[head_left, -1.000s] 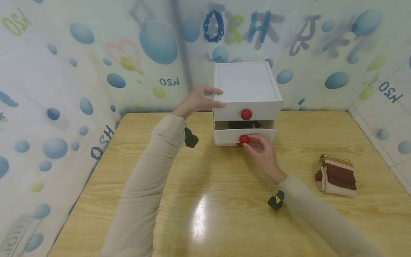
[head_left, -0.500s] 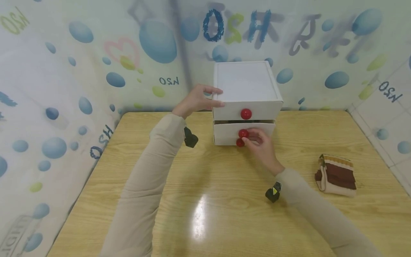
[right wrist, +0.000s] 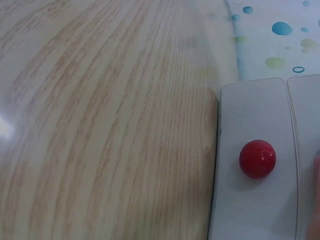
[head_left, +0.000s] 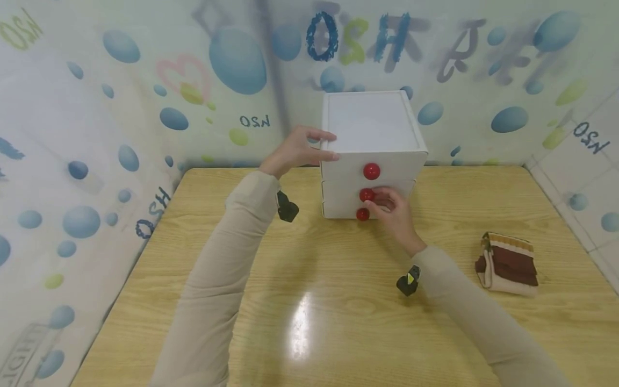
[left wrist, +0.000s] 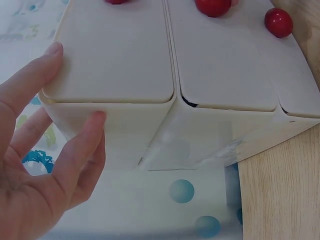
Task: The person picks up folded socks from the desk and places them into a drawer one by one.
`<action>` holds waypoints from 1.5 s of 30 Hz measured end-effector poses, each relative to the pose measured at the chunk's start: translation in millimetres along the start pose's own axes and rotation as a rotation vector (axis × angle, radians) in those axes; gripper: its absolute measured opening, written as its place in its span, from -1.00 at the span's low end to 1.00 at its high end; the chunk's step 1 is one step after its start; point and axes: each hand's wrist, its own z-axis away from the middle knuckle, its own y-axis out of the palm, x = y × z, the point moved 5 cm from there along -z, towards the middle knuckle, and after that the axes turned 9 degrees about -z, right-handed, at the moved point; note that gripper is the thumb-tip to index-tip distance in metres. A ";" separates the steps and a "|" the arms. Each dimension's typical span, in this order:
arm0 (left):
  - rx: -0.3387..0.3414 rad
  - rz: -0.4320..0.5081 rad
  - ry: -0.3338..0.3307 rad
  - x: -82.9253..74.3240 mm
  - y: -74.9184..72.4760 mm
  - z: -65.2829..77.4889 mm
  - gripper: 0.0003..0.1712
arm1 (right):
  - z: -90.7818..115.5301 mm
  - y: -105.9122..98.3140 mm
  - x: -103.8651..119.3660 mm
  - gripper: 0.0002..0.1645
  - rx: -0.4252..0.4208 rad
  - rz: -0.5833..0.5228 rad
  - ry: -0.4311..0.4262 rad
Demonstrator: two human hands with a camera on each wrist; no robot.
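Beneath the top drawer (head_left: 347,167), the middle drawer (head_left: 342,192) has slid nearly closed

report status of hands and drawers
Left hand on upper left edge of white box. Right hand pinches middle red knob. Middle drawer looks almost flush. Folded cloth off right, out of the way.

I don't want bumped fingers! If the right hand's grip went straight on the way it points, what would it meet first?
Probably the front of the middle drawer, just behind the red knob that the right hand's grip pinches. The exact gap is hard to judge.
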 end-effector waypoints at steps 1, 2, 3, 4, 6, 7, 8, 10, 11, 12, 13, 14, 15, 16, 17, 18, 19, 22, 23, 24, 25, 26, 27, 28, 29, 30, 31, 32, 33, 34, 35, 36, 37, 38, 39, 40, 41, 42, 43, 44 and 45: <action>0.001 -0.003 -0.003 0.0 -0.1 0.1 -0.36 | 0.1 0.5 1.7 -0.59 -0.009 0.005 0.006; 0.002 -0.006 -0.003 -0.1 -0.1 0.2 -0.36 | -0.2 0.4 1.0 -0.60 -0.011 0.009 0.011; 0.002 -0.007 -0.004 -0.2 -0.2 0.3 -0.36 | 0.9 2.1 4.9 -0.60 -0.017 0.034 0.014; 0.001 -0.008 -0.005 -0.3 -0.3 0.4 -0.36 | 0.8 2.1 4.9 -0.60 -0.018 0.039 0.021; -0.001 -0.008 -0.002 -0.3 -0.3 0.4 -0.36 | 0.9 2.1 4.9 -0.59 -0.019 0.051 0.040; 0.001 -0.003 0.000 -0.3 -0.3 0.2 -0.36 | 1.2 2.2 5.8 -0.58 -0.015 0.053 0.050; 0.001 0.000 0.003 -0.2 -0.1 0.1 -0.36 | 1.5 2.3 6.8 -0.58 -0.010 0.060 0.058; 0.002 0.006 0.006 0.1 0.3 -0.4 -0.37 | 2.1 1.5 9.0 -0.57 0.006 0.086 0.076; 0.003 0.009 0.008 0.2 0.5 -0.7 -0.36 | 2.1 0.8 9.9 -0.57 0.015 0.096 0.082; 0.005 0.012 0.007 0.5 0.7 -1.0 -0.36 | 2.0 -0.1 10.8 -0.57 0.025 0.108 0.082; 0.004 0.014 0.006 0.7 0.7 -1.1 -0.36 | 1.9 -1.2 11.8 -0.58 0.034 0.119 0.081; 0.002 0.015 0.006 1.0 0.8 -1.2 -0.36 | 1.9 -2.4 12.5 -0.59 0.041 0.129 0.078; 0.002 0.018 0.006 1.2 0.9 -1.4 -0.36 | 1.7 -3.7 12.9 -0.61 0.045 0.134 0.076; 0.001 0.019 0.006 1.4 0.8 -1.6 -0.36 | 1.6 -4.9 12.9 -0.63 0.050 0.138 0.075; 0.004 0.024 0.007 1.5 0.8 -1.4 -0.36 | 1.4 -6.3 11.8 -0.65 0.051 0.140 0.078; 0.005 0.028 0.008 1.6 0.8 -1.4 -0.36 | 1.6 -7.5 10.8 -0.67 0.052 0.142 0.080; 0.006 0.031 0.009 1.6 0.8 -1.3 -0.36 | 2.1 -8.4 9.4 -0.69 0.053 0.142 0.085; 0.010 0.034 0.014 0.9 0.7 -0.8 -0.36 | 4.1 -9.4 2.6 -0.72 0.070 0.179 0.107; 0.009 0.031 0.013 0.7 0.6 -0.5 -0.36 | 4.9 -9.0 0.2 -0.72 0.078 0.190 0.112; 0.007 0.025 0.011 0.6 0.5 -0.4 -0.36 | 5.7 -8.4 -2.4 -0.72 0.089 0.199 0.115; 0.007 0.023 0.009 0.5 0.6 -0.3 -0.36 | 6.7 -7.3 -4.8 -0.71 0.100 0.213 0.122; 0.006 0.018 0.007 0.4 0.6 -0.3 -0.36 | 7.7 -6.4 -7.3 -0.70 0.108 0.227 0.135; 0.007 0.015 0.005 0.5 0.8 -0.3 -0.36 | 8.4 -5.2 -10.2 -0.69 0.116 0.229 0.144; 0.005 0.011 0.003 0.7 0.8 -0.3 -0.36 | 9.1 -3.9 -12.7 -0.68 0.121 0.233 0.157; 0.004 0.012 0.002 0.8 1.0 -0.5 -0.36 | 9.6 -2.8 -15.2 -0.67 0.123 0.235 0.168; 0.005 0.011 0.003 1.0 1.2 -0.5 -0.36 | 10.0 -1.7 -17.8 -0.66 0.123 0.236 0.178; 0.006 0.012 0.004 1.1 1.4 -0.6 -0.36 | 10.4 -0.7 -20.1 -0.66 0.119 0.237 0.187; 0.004 0.012 0.004 1.2 1.4 -0.7 -0.36 | 10.5 0.1 -22.3 -0.66 0.116 0.238 0.188; 0.005 0.013 0.004 1.3 1.5 -0.7 -0.36 | 10.6 0.8 -24.0 -0.66 0.111 0.241 0.185; 0.004 0.012 0.002 1.4 1.5 -0.6 -0.36 | 10.8 1.5 -24.9 -0.66 0.105 0.245 0.181; 0.005 0.013 0.001 1.4 1.6 -0.7 -0.36 | 10.8 1.7 -25.8 -0.67 0.095 0.251 0.173; 0.005 0.013 -0.001 1.3 1.6 -0.6 -0.36 | 10.7 2.0 -26.8 -0.68 0.087 0.259 0.163; 0.005 0.014 -0.003 1.4 1.6 -0.8 -0.36 | 10.7 2.5 -27.1 -0.69 0.075 0.259 0.151; 0.005 0.015 -0.006 1.5 1.5 -1.0 -0.35 | 10.8 2.3 -29.3 -0.69 0.065 0.266 0.131; 0.006 0.016 -0.008 1.6 1.5 -1.0 -0.35 | 11.0 2.9 -29.8 -0.69 0.054 0.274 0.126; 0.006 0.015 -0.008 1.6 1.4 -1.1 -0.35 | 11.4 4.0 -30.2 -0.69 0.046 0.276 0.119; 0.006 0.015 -0.008 1.4 1.3 -0.8 -0.35 | 11.8 4.8 -30.8 -0.70 0.036 0.275 0.113; 0.006 0.013 -0.008 1.4 1.0 -0.7 -0.35 | 12.1 5.9 -31.3 -0.70 0.030 0.273 0.104; 0.005 0.012 -0.006 1.3 0.8 -0.5 -0.35 | 12.3 6.9 -31.4 -0.70 0.022 0.275 0.095; 0.005 0.012 -0.003 1.0 0.5 -0.2 -0.35 | 12.6 7.7 -31.6 -0.70 0.016 0.285 0.087; 0.005 0.013 -0.001 0.8 0.0 0.1 -0.34 | 12.4 9.3 -29.9 -0.70 0.011 0.289 0.087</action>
